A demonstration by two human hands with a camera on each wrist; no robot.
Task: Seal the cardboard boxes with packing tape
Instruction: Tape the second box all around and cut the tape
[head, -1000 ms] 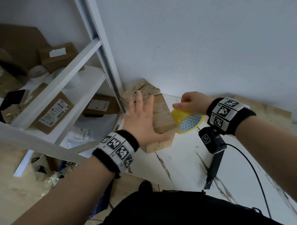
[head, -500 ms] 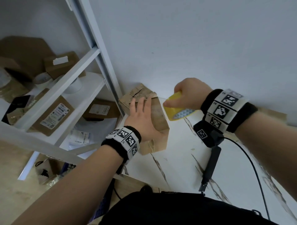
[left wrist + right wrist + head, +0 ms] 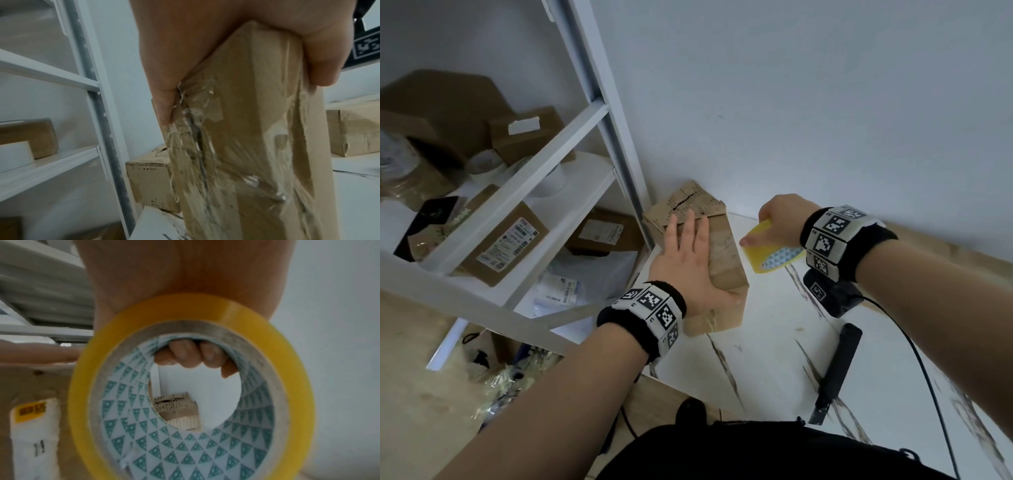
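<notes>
I see the cardboard box [image 3: 724,260] standing on the white tabletop [image 3: 767,346] near its far-left corner, close to the wall. Clear tape already covers its top and near faces; the left wrist view shows this film wrinkled along the seam [image 3: 197,146].

Left hand [image 3: 685,263]: laid flat on the top of the box, fingers straight and pointing toward the wall, thumb hooked over the near edge. It presses the box and does not clasp it.

Right hand [image 3: 779,219]: held just right of the box, above the tabletop, wrapped round the yellow tape roll [image 3: 770,251]. In the right wrist view the fingertips [image 3: 185,356] curl into the roll's core, which is printed with teal triangles [image 3: 185,451]. The roll is close to the box's right side; I cannot tell whether they touch.

A second, more worn box [image 3: 685,205] lies behind the first, against the wall. A black-handled tool [image 3: 835,373] rests on the tabletop to the right, near a black cable [image 3: 924,377]. To the left stands a white shelving unit [image 3: 517,192] carrying labelled parcels [image 3: 506,243] and further cartons.
</notes>
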